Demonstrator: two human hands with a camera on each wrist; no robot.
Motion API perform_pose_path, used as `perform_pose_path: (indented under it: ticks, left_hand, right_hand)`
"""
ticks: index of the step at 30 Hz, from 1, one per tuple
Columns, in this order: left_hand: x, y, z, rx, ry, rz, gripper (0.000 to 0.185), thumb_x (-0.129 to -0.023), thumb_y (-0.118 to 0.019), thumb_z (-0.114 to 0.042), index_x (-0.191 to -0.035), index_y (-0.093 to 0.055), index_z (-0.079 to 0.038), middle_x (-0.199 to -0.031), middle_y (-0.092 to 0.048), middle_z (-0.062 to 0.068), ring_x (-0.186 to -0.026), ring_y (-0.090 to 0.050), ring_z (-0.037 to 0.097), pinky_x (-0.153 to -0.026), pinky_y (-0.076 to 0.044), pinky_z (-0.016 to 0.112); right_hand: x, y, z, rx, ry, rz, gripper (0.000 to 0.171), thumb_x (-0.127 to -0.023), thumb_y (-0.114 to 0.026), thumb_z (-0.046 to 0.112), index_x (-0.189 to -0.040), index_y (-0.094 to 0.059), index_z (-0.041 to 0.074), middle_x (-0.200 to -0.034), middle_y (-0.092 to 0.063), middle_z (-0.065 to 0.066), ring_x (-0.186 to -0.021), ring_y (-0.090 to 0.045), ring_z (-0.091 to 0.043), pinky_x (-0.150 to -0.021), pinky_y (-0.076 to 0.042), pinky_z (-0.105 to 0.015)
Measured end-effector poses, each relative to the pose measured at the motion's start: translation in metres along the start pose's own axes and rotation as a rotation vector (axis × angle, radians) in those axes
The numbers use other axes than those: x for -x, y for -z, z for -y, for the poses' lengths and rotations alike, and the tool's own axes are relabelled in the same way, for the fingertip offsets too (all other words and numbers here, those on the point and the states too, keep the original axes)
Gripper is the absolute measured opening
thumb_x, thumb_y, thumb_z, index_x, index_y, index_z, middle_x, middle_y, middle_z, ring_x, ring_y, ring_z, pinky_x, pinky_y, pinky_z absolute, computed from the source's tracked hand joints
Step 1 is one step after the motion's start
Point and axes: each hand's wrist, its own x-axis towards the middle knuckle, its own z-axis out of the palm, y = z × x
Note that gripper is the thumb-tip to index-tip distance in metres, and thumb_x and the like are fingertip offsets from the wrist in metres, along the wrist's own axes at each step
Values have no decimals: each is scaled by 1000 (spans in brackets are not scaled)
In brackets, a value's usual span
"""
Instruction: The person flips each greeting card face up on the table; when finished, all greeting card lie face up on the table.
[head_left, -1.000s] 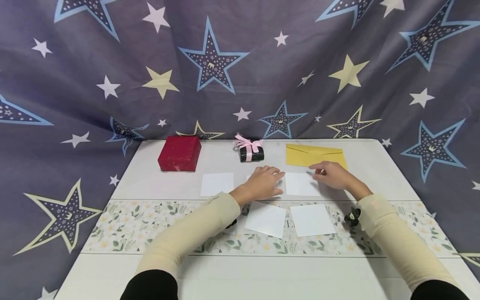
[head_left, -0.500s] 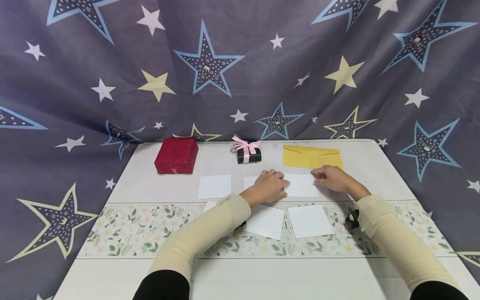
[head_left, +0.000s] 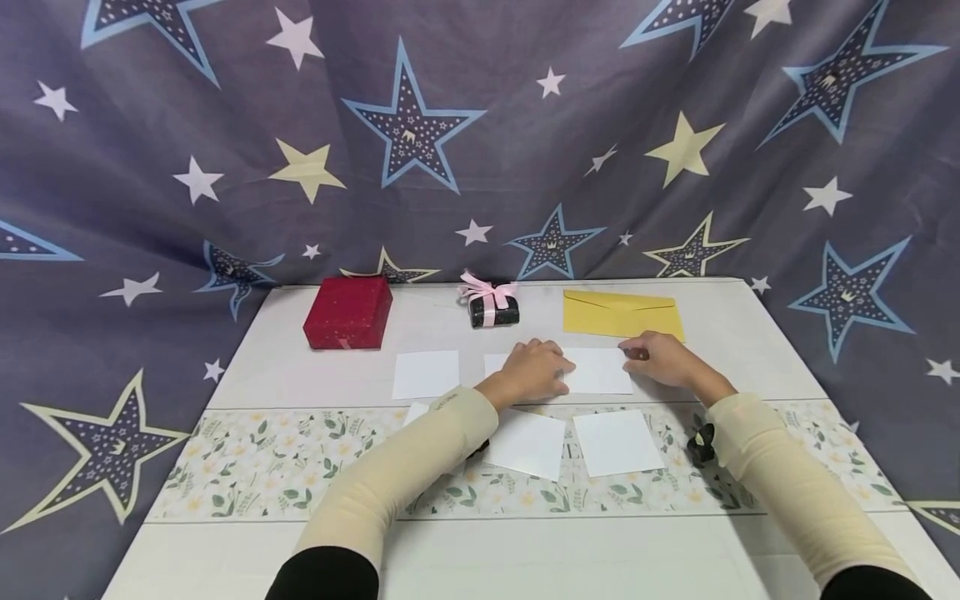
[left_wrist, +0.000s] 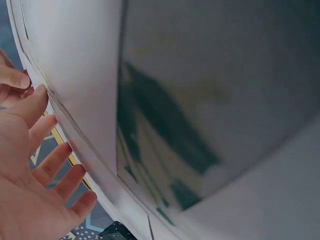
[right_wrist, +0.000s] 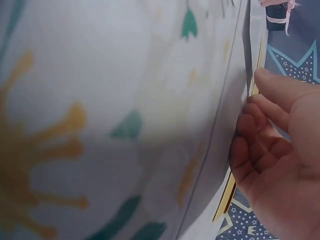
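Note:
A white card lies on the table between my hands. My left hand rests flat at its left edge with the fingers straight; the left wrist view shows the left hand spread and holding nothing. My right hand touches the card's right edge with loosely curled fingertips. In the right wrist view the right hand has its thumb tip at a paper edge. A second card is mostly hidden under my left hand.
More white cards lie at the left and on the floral runner. Behind stand a red box, a small black gift box with pink ribbon and a yellow envelope. A black clip lies by my right sleeve.
My left hand has slid right until its fingers reach the card's left edge. The right hand has stayed at the right edge. The view has shifted slightly.

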Motion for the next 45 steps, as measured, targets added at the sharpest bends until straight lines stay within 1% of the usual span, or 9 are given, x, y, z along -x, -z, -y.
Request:
perform_pose_path:
  ticks: [11, 16, 21, 25, 27, 32, 35, 39, 45]
  left_hand:
    - [-2, 0, -1, 33, 19, 0, 48, -94, -70, -47, -140, -63, -36, -147, -57, -6, -135, -49, 22, -110, -41, 45]
    - [-2, -1, 0, 36, 22, -7, 53, -94, -70, -48, -144, -59, -34, -148, -55, -4, -135, -48, 22, -111, -39, 45]
    - [-2, 0, -2, 31, 67, -15, 77, -92, -70, -52, -157, -40, -24, -151, -52, 3, -137, -47, 25, -113, -38, 46]
    - [-4, 3, -3, 85, 95, -69, 87, -92, -73, -48, -160, -31, -15, -150, -56, 7, -134, -52, 26, -113, -40, 46]
    - [-5, 5, -2, 122, 96, -108, 83, -93, -73, -43, -159, -34, -12, -138, -65, 4, -127, -57, 25, -110, -43, 44]
    - [-7, 10, 2, 183, 57, -199, 40, -97, -70, -32, -131, -60, -13, -101, -75, -6, -102, -69, 18, -96, -52, 35]
    - [-7, 12, 4, 193, 19, -250, 14, -99, -68, -28, -103, -65, -15, -97, -77, -6, -96, -73, 16, -88, -56, 32]
    - [-7, 15, 5, 160, -31, -320, 14, -101, -64, -26, -89, -63, -17, -83, -74, -5, -79, -68, 12, -75, -54, 30]
    - [-7, 13, 6, 131, -77, -365, 30, -102, -61, -24, -74, -52, -19, -63, -48, -8, -63, -46, 9, -59, -38, 25]
  right_hand:
    - [-2, -4, -1, -61, -23, -38, 36, -93, -72, 12, -127, -67, 0, -102, -71, -10, -96, -64, -24, -89, -52, -48]
    - [-2, -3, 0, -114, -42, -62, 36, -91, -74, 11, -123, -64, 1, -98, -70, -8, -89, -63, -20, -83, -51, -40]
    - [2, 1, 1, -173, -41, -75, 38, -91, -74, 10, -125, -59, 1, -99, -69, -8, -83, -60, -17, -71, -49, -29]
    - [6, 5, 1, -208, 16, -119, 35, -90, -74, 6, -121, -58, 1, -95, -68, -9, -80, -59, -14, -67, -48, -25]
    - [8, 7, 0, -217, 46, -143, 33, -90, -74, 5, -118, -58, 2, -93, -68, -8, -78, -59, -11, -66, -47, -24]
    - [13, 13, 2, -224, 103, -200, 26, -92, -73, 5, -113, -59, 2, -90, -67, -8, -75, -59, -6, -64, -46, -23]
    - [16, 17, 5, -215, 114, -223, 21, -94, -72, 7, -112, -61, 1, -90, -68, -9, -76, -60, -7, -65, -47, -23]
    - [19, 21, 5, -193, 104, -243, 18, -97, -69, 13, -112, -68, 3, -92, -71, -9, -80, -62, -7, -70, -51, -24]
    - [25, 18, 1, -213, 80, -262, 23, -102, -64, 24, -109, -75, 5, -95, -75, -9, -79, -63, -7, -70, -52, -25]
